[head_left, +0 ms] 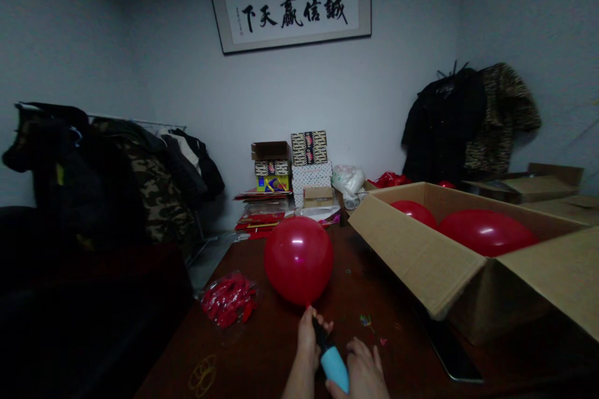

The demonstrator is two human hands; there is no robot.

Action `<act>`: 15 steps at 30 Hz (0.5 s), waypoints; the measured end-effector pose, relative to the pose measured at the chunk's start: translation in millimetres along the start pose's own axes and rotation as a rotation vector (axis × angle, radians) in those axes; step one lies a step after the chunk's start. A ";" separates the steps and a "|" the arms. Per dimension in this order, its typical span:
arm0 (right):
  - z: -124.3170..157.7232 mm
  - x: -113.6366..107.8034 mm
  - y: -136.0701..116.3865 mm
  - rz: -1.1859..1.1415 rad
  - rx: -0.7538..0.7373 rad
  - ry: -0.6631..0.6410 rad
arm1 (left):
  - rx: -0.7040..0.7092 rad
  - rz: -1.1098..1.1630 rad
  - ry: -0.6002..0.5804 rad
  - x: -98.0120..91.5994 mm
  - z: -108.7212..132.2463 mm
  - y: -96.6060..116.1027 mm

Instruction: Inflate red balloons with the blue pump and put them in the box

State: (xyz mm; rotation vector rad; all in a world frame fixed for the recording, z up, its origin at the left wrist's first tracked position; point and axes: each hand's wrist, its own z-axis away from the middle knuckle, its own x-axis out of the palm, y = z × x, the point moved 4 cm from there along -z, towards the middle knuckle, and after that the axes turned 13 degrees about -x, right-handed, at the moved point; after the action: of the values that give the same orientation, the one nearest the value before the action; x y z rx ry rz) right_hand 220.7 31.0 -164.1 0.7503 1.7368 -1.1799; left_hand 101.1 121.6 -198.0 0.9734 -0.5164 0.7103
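Note:
A round, inflated red balloon (298, 260) stands above the brown table, its neck pointing down toward me. My left hand (309, 331) is closed around that neck and the black nozzle end of a hand pump (334, 369) with a light blue body. At the pump's near end is my right hand (361, 366), its thumb against the blue body and its fingers bent loosely on the other side. The pump's rear end is partly hidden by this hand. Left of the balloon lies a clear plastic bag of uninflated red balloons (230, 299).
An open cardboard box (421, 259) holding inflated red balloons (486, 230) stands at the right. A dark phone (452, 349) lies beside it. Small coloured bits (367, 322) and a yellow loop bundle (203, 375) are on the table (262, 355). Stacked boxes (311, 181) stand by the wall.

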 end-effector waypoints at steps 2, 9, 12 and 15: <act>0.0 4.2 -2.6 -0.004 0.019 0.016 | 0.003 -0.015 0.010 -2.0 0.7 3.9; 7.0 5.6 4.8 0.022 0.016 0.012 | 0.021 -0.012 -0.011 -1.7 -8.7 0.6; 12.1 8.8 15.0 0.041 0.020 0.009 | 0.022 -0.021 0.003 0.5 -13.3 -0.1; 24.4 15.4 25.9 0.047 0.043 0.049 | 0.021 -0.015 0.022 2.4 -13.9 4.5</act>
State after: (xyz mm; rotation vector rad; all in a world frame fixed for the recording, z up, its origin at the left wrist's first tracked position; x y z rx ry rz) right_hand 243.9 17.8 -192.3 0.8476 1.7289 -1.1791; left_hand 100.5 136.2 -200.4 0.9874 -0.4831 0.7136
